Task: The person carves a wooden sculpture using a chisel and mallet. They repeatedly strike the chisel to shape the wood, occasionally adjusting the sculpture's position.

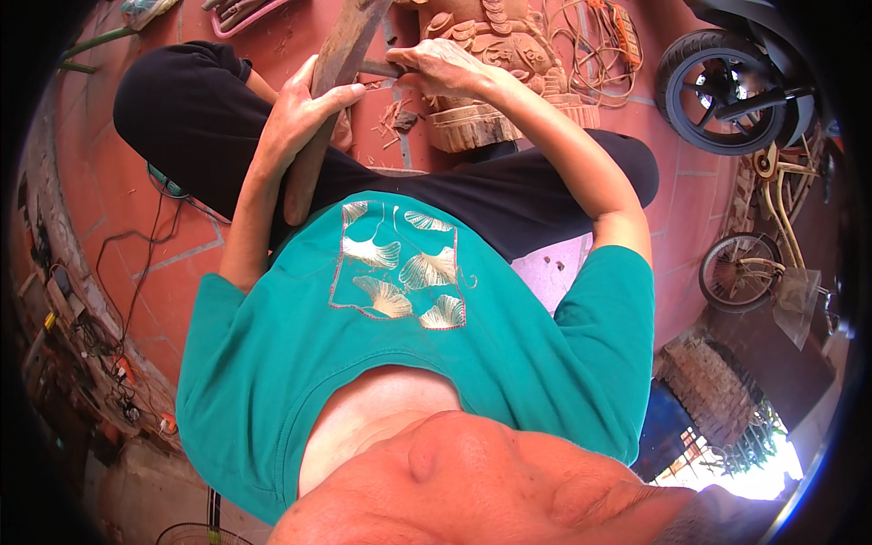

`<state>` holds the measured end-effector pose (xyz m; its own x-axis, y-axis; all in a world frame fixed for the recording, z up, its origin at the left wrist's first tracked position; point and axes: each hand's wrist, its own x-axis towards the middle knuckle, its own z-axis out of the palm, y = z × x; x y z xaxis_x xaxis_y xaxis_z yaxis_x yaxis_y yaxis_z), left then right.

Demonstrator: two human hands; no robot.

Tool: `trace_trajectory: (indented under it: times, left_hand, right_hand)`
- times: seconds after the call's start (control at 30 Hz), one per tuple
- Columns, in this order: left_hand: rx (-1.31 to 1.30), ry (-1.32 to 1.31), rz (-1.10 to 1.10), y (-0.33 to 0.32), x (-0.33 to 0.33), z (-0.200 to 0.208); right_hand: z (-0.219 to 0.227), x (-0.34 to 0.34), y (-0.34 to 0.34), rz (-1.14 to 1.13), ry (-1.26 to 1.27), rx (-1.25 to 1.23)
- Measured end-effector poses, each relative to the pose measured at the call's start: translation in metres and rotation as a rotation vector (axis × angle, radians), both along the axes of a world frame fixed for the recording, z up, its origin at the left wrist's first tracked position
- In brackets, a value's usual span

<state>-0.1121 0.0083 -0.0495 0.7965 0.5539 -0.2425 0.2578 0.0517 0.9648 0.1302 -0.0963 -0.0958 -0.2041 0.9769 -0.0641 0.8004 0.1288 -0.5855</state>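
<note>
A long, dark brown wooden bar [309, 177] slants from my lap up past the top edge of the view. My left hand [295, 116] is closed round its middle, the thumb lying over the front and the other fingers partly hidden behind. My right hand [447, 71] grips a thin rod [376, 68] that runs sideways to the bar; whether the two are joined cannot be told. Just beyond my right hand stands a carved wooden figure [509, 59] on a round base, its top out of view.
Wood shavings [392, 120] lie on the red tiled floor [104, 195] between my crossed legs and the carving. A tangled orange cord [622, 45] is beyond it on the right. A motorbike wheel [722, 91] and a small bicycle [740, 272] stand further right. Cables run along the left.
</note>
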Motion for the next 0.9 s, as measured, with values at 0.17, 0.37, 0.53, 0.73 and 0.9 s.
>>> trace_trajectory:
  times: [0.17,0.37,0.53,0.73,0.9]
  left_hand:
    - [-0.047,0.036,0.040,0.002,-0.002,0.004]
    - [-0.055,0.031,0.055,0.004,-0.004,0.002]
    - [-0.061,0.053,0.050,0.002,-0.006,0.008]
    - [0.096,0.182,-0.041,-0.002,-0.009,-0.002]
    - [-0.100,0.062,0.029,-0.001,-0.009,0.013]
  right_hand:
    - [0.004,0.005,0.006,-0.046,0.046,-0.054]
    - [0.004,0.007,0.005,-0.042,0.049,-0.099]
    - [0.004,0.003,0.005,-0.008,0.024,-0.106]
    - [-0.006,-0.001,0.007,-0.014,-0.021,-0.093]
    - [0.001,0.001,0.010,-0.020,-0.041,-0.163]
